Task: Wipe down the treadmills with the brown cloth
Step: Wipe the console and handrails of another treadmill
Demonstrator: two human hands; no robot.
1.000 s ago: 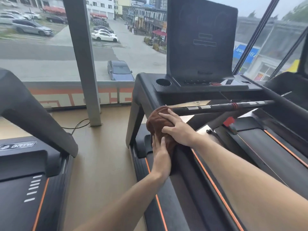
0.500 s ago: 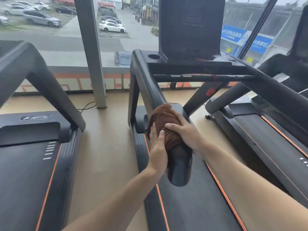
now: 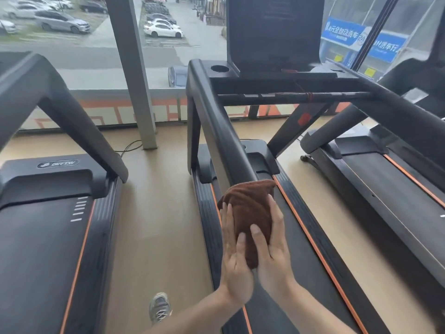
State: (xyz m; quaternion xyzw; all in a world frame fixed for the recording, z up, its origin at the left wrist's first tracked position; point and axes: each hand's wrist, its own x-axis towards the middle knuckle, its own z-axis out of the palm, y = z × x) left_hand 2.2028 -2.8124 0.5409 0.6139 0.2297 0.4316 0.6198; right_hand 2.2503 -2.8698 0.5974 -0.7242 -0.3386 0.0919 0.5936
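Note:
The brown cloth (image 3: 250,206) is bunched over the near end of the left handrail (image 3: 224,131) of the middle treadmill (image 3: 296,261). My left hand (image 3: 234,256) presses its straight fingers against the cloth's left side. My right hand (image 3: 274,249) wraps around the cloth from the right, thumb across its front. The rail's tip is hidden under the cloth and my hands. The treadmill's dark console screen (image 3: 274,32) stands at the far end.
A second treadmill (image 3: 43,237) lies to the left and a third (image 3: 385,189) to the right, with strips of wooden floor between. A grey pillar (image 3: 132,80) and a cable (image 3: 130,145) stand by the window. My shoe (image 3: 159,307) is on the floor strip.
Both hands have slid the cloth down the handrail towards me, from near the console's crossbar to the rail's near end. The view has pulled back.

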